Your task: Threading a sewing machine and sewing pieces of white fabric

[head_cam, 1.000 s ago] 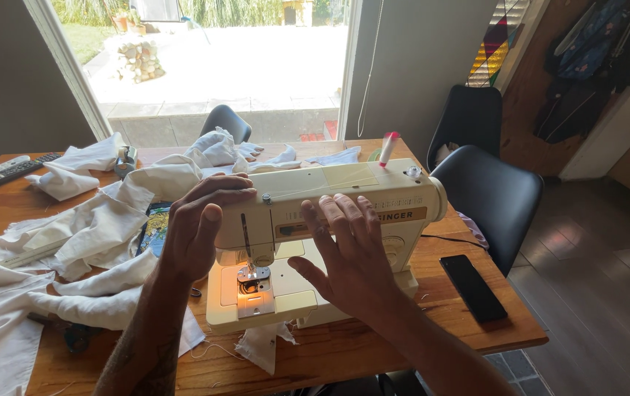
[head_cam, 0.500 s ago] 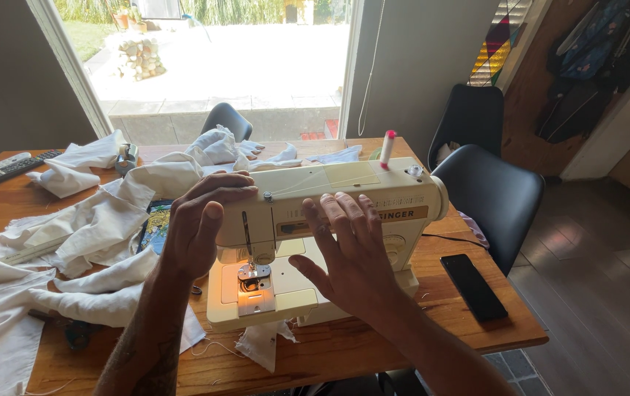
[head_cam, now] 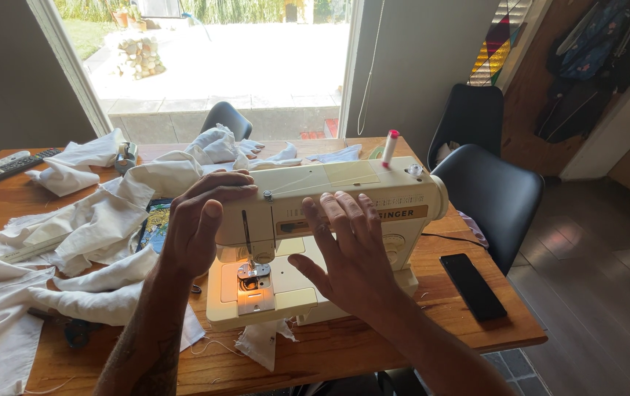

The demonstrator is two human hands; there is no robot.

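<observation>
A cream sewing machine (head_cam: 329,220) stands on the wooden counter (head_cam: 373,345), a little to the right of the middle, with its needle end on the left and its small lamp lit over the metal plate (head_cam: 255,282). The left hand (head_cam: 197,224) rests on the left end of the machine's upper arm. Its fingers (head_cam: 219,183) curl over the top edge and the thumb points up at the front, so the grip is loose and lies on the machine rather than closing around it. The right hand (head_cam: 351,253) is in front of the machine's body, above the flat bed. Its fingers (head_cam: 333,213) are spread wide and straight, the grip is open and holds nothing. I cannot tell if the palm touches the machine.

A spool pin with a pink top (head_cam: 389,147) stands upright on the far right of the machine. Pieces of white cloth (head_cam: 80,242) lie in heaps on the left part of the counter, and one small scrap (head_cam: 260,341) hangs near the front edge under the machine. A black phone (head_cam: 473,286) lies flat to the right of the machine, apart from it. Two remote controls (head_cam: 10,164) are at the far left corner. A black chair (head_cam: 487,194) stands at the right side of the counter, and behind the counter there is a large window (head_cam: 219,66).
</observation>
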